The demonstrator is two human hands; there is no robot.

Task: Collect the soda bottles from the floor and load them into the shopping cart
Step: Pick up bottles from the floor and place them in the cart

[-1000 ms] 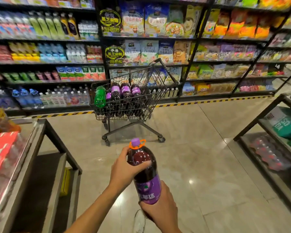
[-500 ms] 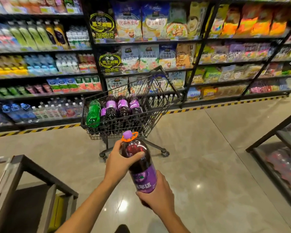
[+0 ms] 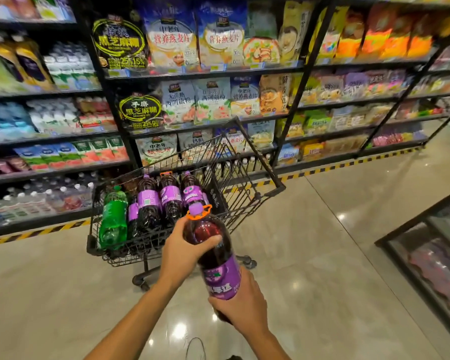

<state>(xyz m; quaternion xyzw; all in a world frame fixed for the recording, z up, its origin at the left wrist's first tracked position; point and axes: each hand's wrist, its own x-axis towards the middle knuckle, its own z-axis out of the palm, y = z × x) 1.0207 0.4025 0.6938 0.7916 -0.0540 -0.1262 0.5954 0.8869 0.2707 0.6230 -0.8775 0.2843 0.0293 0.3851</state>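
I hold a large purple-labelled soda bottle with a purple cap and orange carry ring, tilted with its cap towards the cart. My left hand grips its shoulder. My right hand cups its base. Just beyond stands the black wire shopping cart, its near rim right in front of the bottle's cap. Inside it stand a green soda bottle on the left and several purple soda bottles beside it.
Stocked shelves of bagged goods and drinks run behind the cart, with a yellow-black floor stripe at their base. A low black-framed display rack stands at the right. Glossy tiled floor lies between.
I have walked closer to the cart: it now fills the middle of the view. The held bottle has come up to the cart's near rim. The left-hand display stand has dropped out of view.
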